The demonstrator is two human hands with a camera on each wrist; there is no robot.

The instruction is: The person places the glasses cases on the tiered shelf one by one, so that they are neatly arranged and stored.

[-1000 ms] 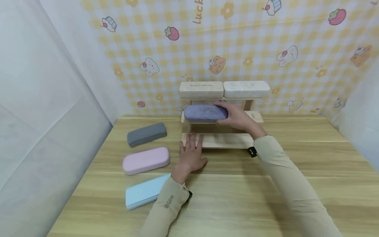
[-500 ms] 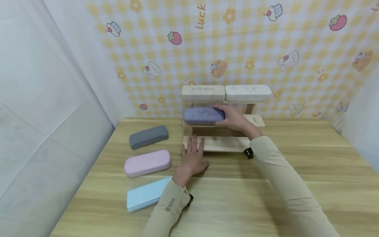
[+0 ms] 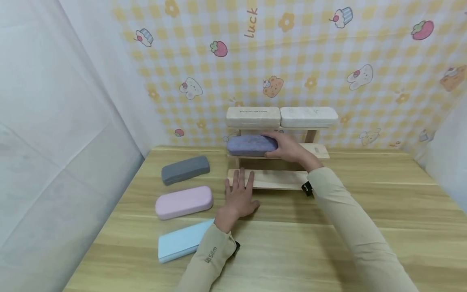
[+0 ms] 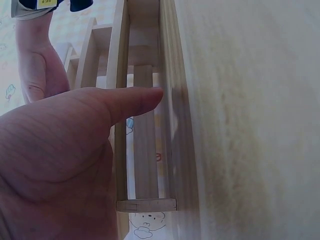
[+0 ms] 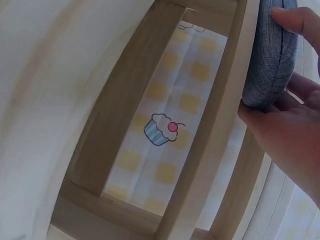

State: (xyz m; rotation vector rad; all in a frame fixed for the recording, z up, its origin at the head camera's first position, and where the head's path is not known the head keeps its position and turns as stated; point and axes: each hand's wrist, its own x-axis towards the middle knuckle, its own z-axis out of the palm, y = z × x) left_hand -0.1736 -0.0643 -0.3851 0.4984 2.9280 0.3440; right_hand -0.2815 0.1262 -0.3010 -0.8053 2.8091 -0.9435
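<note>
Right hand [image 3: 289, 149] grips the purple case [image 3: 248, 146] by its right end, left on the middle shelf [image 3: 318, 150]; left hand [image 3: 239, 199], fingers straight, lies over the bottom shelf [image 3: 281, 178]; seemingly a placing step, next calling for squaring up, then gentle release.

Pale-blue rectangular case [image 3: 184, 241] hides partly behind beige left sleeve [image 3: 207, 261], right hand [image 3: 287, 147] masks right end of purple oblong fabric case [image 3: 249, 145]

1. Head view: bright, even light; soft shadow beside the right sleeve [image 3: 359, 227], pale sheen on the table [image 3: 273, 247].
2. Left wrist view: dimmer, slightly hazy.
3. Right wrist view: dim, shelf [image 5: 211, 125] edges bowed.
</note>
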